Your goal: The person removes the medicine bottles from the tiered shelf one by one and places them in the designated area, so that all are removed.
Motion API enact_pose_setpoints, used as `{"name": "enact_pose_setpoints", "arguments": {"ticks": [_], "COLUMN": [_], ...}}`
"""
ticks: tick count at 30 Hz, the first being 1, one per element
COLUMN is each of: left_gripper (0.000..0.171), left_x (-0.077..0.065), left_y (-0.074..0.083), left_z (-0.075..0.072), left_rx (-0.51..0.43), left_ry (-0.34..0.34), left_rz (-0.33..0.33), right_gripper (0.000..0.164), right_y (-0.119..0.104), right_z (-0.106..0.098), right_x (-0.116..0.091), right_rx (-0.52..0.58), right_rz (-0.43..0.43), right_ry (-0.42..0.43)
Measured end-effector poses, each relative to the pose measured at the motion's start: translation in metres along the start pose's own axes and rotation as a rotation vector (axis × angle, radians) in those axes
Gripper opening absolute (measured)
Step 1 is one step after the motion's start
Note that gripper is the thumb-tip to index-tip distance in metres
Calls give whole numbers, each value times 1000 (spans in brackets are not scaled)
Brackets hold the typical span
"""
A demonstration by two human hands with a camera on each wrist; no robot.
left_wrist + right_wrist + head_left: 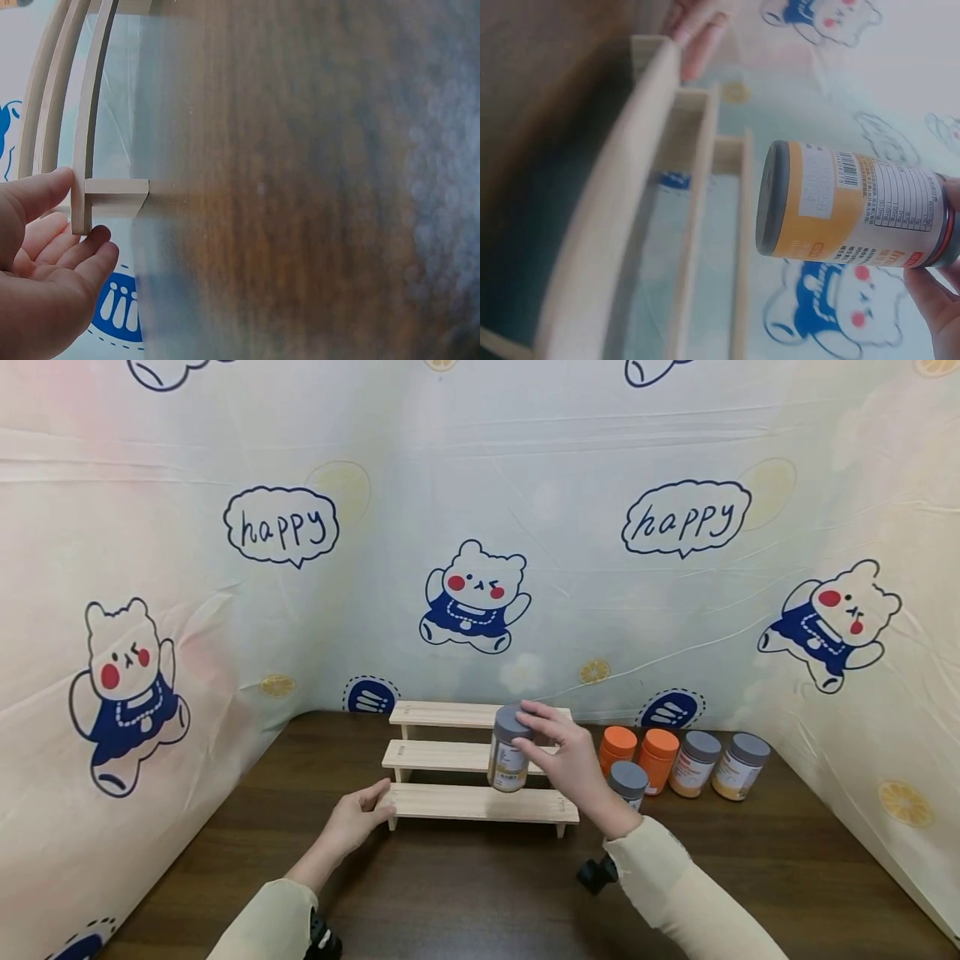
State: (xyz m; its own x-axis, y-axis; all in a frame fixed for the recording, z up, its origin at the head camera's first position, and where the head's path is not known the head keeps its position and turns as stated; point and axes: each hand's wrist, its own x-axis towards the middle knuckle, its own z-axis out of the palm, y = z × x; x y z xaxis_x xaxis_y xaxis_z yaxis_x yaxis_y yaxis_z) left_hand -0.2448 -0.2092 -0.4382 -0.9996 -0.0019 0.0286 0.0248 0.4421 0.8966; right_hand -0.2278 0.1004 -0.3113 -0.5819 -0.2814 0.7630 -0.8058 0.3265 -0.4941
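A three-step wooden shelf rack [480,803] of pale wood stands on the dark table. My left hand [356,817] holds the left end of its lowest step, thumb above and fingers below, as the left wrist view shows at the step's end [81,196]. In my right hand [566,758] is a supplement jar [510,758] with a grey lid and a white and yellow label, gripped by the lid. It hangs upright in front of the middle step. The right wrist view shows the jar [840,206] apart from the steps, its grey base pointing at the rack.
Right of the rack stand two orange jars [658,760] and two grey-lidded jars [694,766]. Another grey-lidded jar [628,779] sits in front of them, partly hidden by my right forearm. A printed cloth [570,610] hangs behind and along both sides of the table [465,893].
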Motion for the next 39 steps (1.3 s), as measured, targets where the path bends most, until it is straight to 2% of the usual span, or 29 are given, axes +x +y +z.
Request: {"name": "enact_pose_setpoints", "arguments": {"ticks": [11,15,19,24,33,39], "left_gripper": [52,52,53,53,53,54], "left_x": [1,1,0,1,0,-1], "left_y": [-1,-1,-1,-1,1,0], "left_z": [0,0,1,1,1,1], "left_rx": [5,10,16,25,27,34], "left_ry": [5,8,4,-5,-3,0], "left_rz": [4,4,3,-1,-12,-12], "right_gripper": [31,31,32,34,34,34], "right_y": [3,6,21,49,60,69], "right_z": [-46,-59,-72,-90,-123,-140], "right_x": [-1,-4,-7,-15,-28,-44], "right_rx": [-123,-132,-137,-214,-252,-316], "right_rz": [46,61,69,100,158,223], "right_ry": [110,143,183,232,315,332]}}
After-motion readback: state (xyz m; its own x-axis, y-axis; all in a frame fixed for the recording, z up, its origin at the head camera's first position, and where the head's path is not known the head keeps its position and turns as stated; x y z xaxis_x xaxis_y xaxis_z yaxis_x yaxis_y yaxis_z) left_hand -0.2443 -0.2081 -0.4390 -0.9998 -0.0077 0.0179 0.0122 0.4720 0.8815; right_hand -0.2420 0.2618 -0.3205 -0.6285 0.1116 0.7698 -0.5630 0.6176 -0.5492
